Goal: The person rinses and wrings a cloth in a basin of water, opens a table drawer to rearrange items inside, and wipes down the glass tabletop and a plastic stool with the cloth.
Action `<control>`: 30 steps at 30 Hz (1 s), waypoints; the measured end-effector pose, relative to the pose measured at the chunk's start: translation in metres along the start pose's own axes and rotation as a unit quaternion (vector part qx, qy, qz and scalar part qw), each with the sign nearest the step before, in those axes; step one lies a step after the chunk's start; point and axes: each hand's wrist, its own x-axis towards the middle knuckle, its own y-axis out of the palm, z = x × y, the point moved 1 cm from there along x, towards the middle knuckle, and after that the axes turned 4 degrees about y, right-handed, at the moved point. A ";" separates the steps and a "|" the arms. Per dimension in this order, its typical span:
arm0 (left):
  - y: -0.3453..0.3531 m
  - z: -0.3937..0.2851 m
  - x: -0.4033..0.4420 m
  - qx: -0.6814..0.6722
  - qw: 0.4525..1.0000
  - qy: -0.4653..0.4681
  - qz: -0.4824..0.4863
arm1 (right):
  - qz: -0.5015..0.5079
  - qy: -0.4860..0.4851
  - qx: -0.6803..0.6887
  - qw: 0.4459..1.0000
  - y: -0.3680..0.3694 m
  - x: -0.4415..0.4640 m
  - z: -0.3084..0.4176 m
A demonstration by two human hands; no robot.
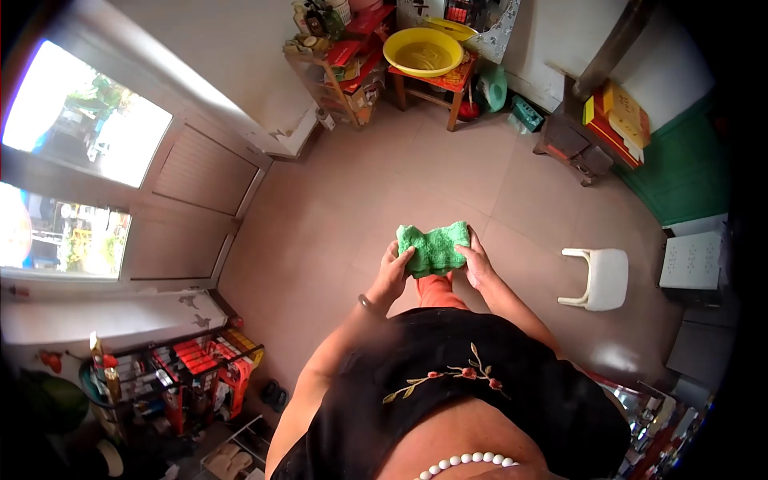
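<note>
A folded green cloth (433, 250) with a fuzzy, towel-like surface is held up in front of my body, above the floor. My left hand (393, 267) grips its left end, thumb on top and the other fingers mostly hidden behind it. At the right end, my right hand (477, 259) pinches the cloth the same way. The cloth dips slightly along its upper edge between the two hands. A bracelet (365, 301) circles my left wrist.
Ahead, a yellow basin (422, 53) holding water stands on a small wooden stool (453, 99). To the right are a white chair (606, 278) and a dark stove (573, 138) with boxes on it. A rack (192, 364) stands at lower left, near a door (192, 172).
</note>
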 end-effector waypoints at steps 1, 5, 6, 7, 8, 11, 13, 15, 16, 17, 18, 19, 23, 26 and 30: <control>-0.001 -0.001 0.035 -0.003 1.000 0.004 -0.024 | 0.005 -0.001 -0.004 1.000 0.001 0.038 0.012; 0.025 -0.043 0.143 0.048 0.998 -0.042 -0.015 | 0.059 0.013 -0.051 0.997 0.012 0.151 0.072; 0.030 -0.056 0.169 0.057 0.998 -0.039 -0.011 | 0.094 0.026 -0.035 0.995 0.017 0.175 0.089; 0.036 -0.066 0.194 0.062 0.997 -0.039 -0.009 | 0.083 0.023 -0.044 0.995 0.021 0.196 0.105; 0.044 -0.076 0.221 0.066 0.997 -0.038 -0.006 | 0.073 0.020 -0.056 0.996 0.026 0.217 0.122; 0.051 -0.104 0.295 0.034 0.998 -0.055 -0.027 | 0.054 -0.025 -0.141 0.988 0.023 0.291 0.153; 0.039 -0.113 0.344 0.168 0.985 -0.009 0.022 | 0.041 -0.033 -0.166 0.985 0.021 0.344 0.172; 0.043 -0.139 0.396 0.143 0.989 0.037 0.027 | 0.016 -0.010 -0.114 0.993 0.034 0.391 0.206; 0.036 -0.140 0.429 0.137 0.990 0.039 0.020 | 0.009 -0.012 -0.091 0.996 0.035 0.418 0.218; 0.032 -0.146 0.461 0.131 0.991 0.040 0.014 | 0.001 -0.007 -0.096 0.995 0.038 0.444 0.231; 0.038 -0.162 0.490 0.041 0.998 -0.031 -0.034 | -0.006 0.008 -0.123 0.992 0.036 0.474 0.240; 0.041 -0.174 0.518 0.030 0.999 -0.025 -0.029 | -0.033 0.007 -0.093 0.995 0.037 0.503 0.248; 0.026 -0.193 0.637 0.037 0.999 0.026 -0.001 | -0.050 -0.068 -0.175 0.981 0.053 0.613 0.289; 0.019 -0.211 0.713 0.055 0.998 0.011 -0.026 | -0.091 -0.075 -0.220 0.968 0.066 0.688 0.315; -0.007 -0.195 0.815 0.100 0.988 -0.028 -0.116 | -0.070 -0.028 -0.279 0.957 0.057 0.800 0.325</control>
